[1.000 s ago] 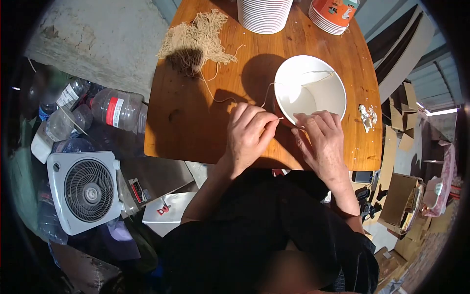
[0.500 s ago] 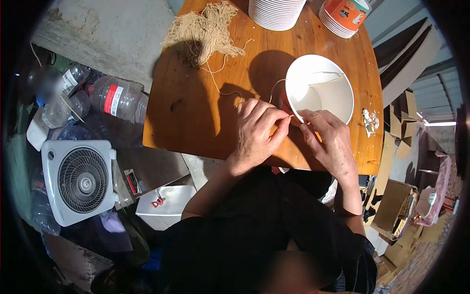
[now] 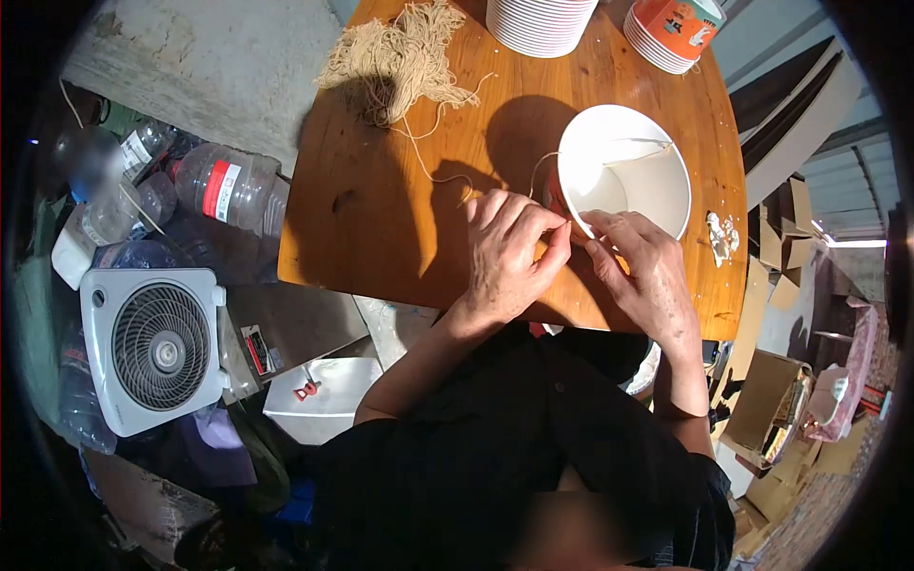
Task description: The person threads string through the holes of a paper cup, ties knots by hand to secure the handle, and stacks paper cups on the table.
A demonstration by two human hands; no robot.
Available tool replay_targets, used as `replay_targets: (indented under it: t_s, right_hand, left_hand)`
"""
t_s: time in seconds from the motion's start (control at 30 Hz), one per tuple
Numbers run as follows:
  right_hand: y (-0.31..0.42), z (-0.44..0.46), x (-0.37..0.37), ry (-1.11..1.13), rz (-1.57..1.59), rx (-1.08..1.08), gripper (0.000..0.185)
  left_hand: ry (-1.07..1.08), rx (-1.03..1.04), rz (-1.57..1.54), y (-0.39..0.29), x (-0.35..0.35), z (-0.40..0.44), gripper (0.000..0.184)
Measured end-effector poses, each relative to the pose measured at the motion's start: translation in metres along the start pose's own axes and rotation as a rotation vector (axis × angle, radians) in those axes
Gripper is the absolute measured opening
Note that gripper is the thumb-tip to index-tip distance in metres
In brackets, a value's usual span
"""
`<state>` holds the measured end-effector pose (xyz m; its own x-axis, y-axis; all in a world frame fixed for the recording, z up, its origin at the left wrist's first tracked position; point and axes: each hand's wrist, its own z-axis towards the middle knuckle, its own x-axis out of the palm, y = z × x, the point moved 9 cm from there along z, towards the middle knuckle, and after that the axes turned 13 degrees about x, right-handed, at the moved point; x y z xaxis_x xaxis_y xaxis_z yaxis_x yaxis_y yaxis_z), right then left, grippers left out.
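Note:
A white-lined paper bucket point(image 3: 616, 184) lies tipped on the wooden table, its mouth turned toward me. Thin string point(image 3: 540, 164) loops outside its wall, and another stretch crosses inside the mouth. My right hand point(image 3: 649, 271) grips the near rim between thumb and fingers. Close beside that rim, my left hand point(image 3: 514, 252) is pinched at the fingertips on what appears to be the string's end; the fingers mostly hide it. A tangled heap of beige string point(image 3: 405, 62) sits at the far left of the table, with a loose strand trailing toward my left hand.
At the back of the table point(image 3: 362, 219) stand a stack of white paper buckets point(image 3: 541, 24) and an orange printed stack point(image 3: 669, 33). White scraps point(image 3: 722, 238) lie at the right edge. A box fan point(image 3: 162, 347) and large plastic bottles point(image 3: 233, 186) are left; cardboard boxes point(image 3: 776, 404) are right.
My left hand has shifted slightly right, bringing its pinched fingertips closer to the bucket's rim. The light tip that showed between them is now mostly hidden. My right hand keeps its grip.

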<state>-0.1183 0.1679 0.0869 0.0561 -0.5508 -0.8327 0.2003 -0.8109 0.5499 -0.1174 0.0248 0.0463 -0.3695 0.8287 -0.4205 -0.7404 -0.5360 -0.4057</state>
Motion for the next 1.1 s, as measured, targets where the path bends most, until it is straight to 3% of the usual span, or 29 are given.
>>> replay_targets:
  t_s: [0.23, 0.4, 0.53, 0.63, 1.1]
  right_hand:
    - [-0.002, 0.006, -0.005, 0.002, 0.058, 0.009, 0.023]
    - [-0.016, 0.025, 0.003, 0.158, 0.137, 0.051, 0.022]
    - [-0.012, 0.037, 0.008, 0.239, 0.114, -0.085, 0.022]
    - [-0.012, 0.042, 0.011, 0.299, 0.135, -0.063, 0.019]
    - [-0.025, 0.041, -0.003, 0.241, 0.23, 0.087, 0.012]
  left_hand:
    - [0.021, -0.004, -0.021, -0.001, 0.008, -0.004, 0.024]
    - [0.018, -0.021, 0.028, -0.001, 0.006, -0.002, 0.019]
    - [0.03, -0.012, 0.027, -0.003, 0.005, -0.001, 0.019]
    - [0.048, -0.005, 0.034, -0.004, 0.005, -0.001, 0.018]
    - [0.131, 0.066, 0.042, -0.003, 0.011, -0.001, 0.026]
